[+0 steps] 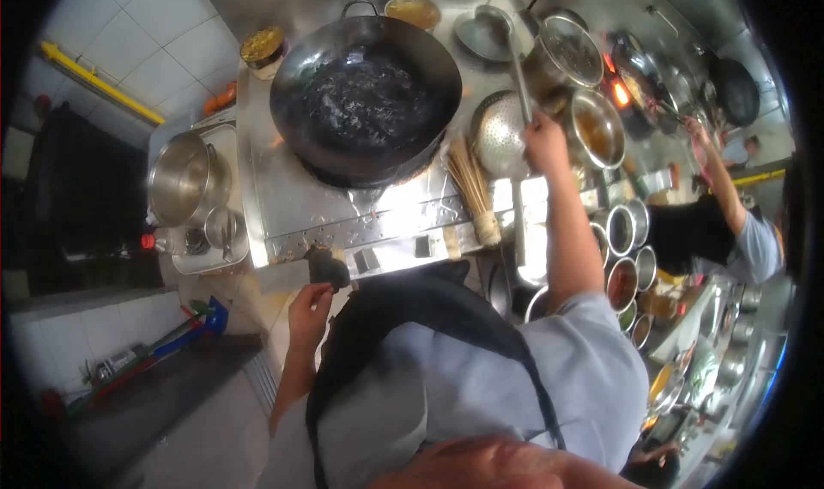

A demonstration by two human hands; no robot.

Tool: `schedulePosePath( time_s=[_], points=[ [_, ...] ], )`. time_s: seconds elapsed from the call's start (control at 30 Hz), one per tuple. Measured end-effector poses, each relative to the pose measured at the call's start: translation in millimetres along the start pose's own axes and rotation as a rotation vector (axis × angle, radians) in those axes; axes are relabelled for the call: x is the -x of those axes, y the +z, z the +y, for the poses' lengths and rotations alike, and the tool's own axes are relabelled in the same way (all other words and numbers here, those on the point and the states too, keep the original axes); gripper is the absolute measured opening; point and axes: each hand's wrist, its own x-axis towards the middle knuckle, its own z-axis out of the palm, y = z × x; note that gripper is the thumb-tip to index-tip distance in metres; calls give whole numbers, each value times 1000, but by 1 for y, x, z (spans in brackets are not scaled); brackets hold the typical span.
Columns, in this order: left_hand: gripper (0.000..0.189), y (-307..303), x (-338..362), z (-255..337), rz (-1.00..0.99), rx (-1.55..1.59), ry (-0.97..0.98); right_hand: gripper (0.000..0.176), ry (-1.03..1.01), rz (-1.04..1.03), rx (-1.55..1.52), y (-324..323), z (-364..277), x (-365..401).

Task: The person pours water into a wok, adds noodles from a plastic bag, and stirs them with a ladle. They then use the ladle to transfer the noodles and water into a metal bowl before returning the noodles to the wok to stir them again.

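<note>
My right hand (547, 144) is closed round the long handle of a metal ladle (519, 69), whose bowl end lies at the back of the stove. Just left of that hand, a perforated strainer (499, 135) rests with its handle pointing toward me. My left hand (311, 307) is low at the stove's front edge, fingers pinched at a bunched dark cloth (328, 268); its exact shape is hard to make out. A large black wok (369, 146) sits on the burner in front of me, with shiny liquid inside.
A bamboo brush (470, 189) lies right of the wok. Steel pots (180, 180) stand on a left-hand tray. On the right are a pot of brownish liquid (598, 133), several seasoning containers (621, 283), and a flame (621, 93) near another person's arm (728, 184).
</note>
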Motion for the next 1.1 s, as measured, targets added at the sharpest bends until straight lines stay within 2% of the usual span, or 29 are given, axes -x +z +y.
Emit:
schedulePosePath(
  time_s=[0.03,0.1,0.13,0.17,0.23,0.3,0.33,0.37,0.43,0.5,0.53,0.57,0.67,0.77,0.87,0.97,1.0,1.03,1.07,1.1],
  points=[
    [18,1,4,-2,37,-9,-8,50,26,-54,27,2,-1,-26],
    [17,6,10,-3,92,-27,-33,42,-35,-37,228,23,28,-91],
    [17,8,15,-3,97,-10,-59,39,42,-90,239,20,11,-101],
    [16,9,22,-2,107,6,-92,35,-47,-59,260,27,18,-119],
    [16,10,30,12,138,-58,-104,36,230,-162,32,21,-11,-118],
    [16,15,34,22,154,-109,-109,37,163,-93,-15,27,-1,-113],
    [17,18,36,25,167,-104,-159,43,2,-2,38,40,29,-121],
    [17,21,37,27,179,-99,-205,50,-71,52,15,47,47,-119],
    [17,27,38,22,180,-46,-235,55,117,-14,-37,35,26,-89],
    [18,31,35,16,161,2,-246,54,52,14,54,29,30,-82],
    [18,33,33,14,127,-34,-186,54,-9,50,141,24,31,-77],
    [18,34,29,13,95,-69,-124,54,-7,54,139,19,29,-73],
    [18,32,18,33,94,-164,-109,53,18,49,87,7,26,-58],
    [17,34,12,31,134,-131,-95,52,4,60,76,3,41,-52],
    [16,36,10,39,109,-137,-69,51,117,-12,-34,1,45,-48],
    [15,39,14,31,105,-184,-124,48,126,-73,0,6,37,-70],
    [16,40,16,8,105,-228,-28,45,6,-10,184,13,46,-88],
    [16,42,17,5,78,-223,-2,40,22,-14,206,21,51,-107],
    [16,43,21,2,94,-226,-45,37,-45,27,273,34,62,-130],
    [16,41,24,2,121,-234,-98,36,-21,11,286,44,67,-153]
  ],
)
